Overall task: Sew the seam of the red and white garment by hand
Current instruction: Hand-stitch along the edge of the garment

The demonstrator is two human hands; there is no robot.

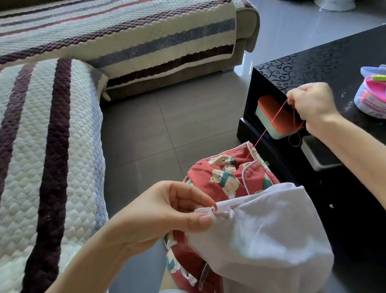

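Note:
The garment (258,230) lies on my lap, its white lining turned outward and its red bear-print side (225,179) showing behind. My left hand (170,210) pinches the puckered seam edge (219,212) of the white lining between thumb and fingers. My right hand (311,105) is raised up and to the right over the edge of the black table. It grips a red thread (269,124) that runs taut down to the garment. A loose loop of the thread hangs below that wrist. The needle is too small to see.
A black table (322,62) stands at the right with a round plastic sewing kit (382,96) holding thread spools. An orange and pale-green box (273,117) sits in the table's shelf. A sofa with a striped quilted cover (40,140) fills the left. Grey tiled floor lies between.

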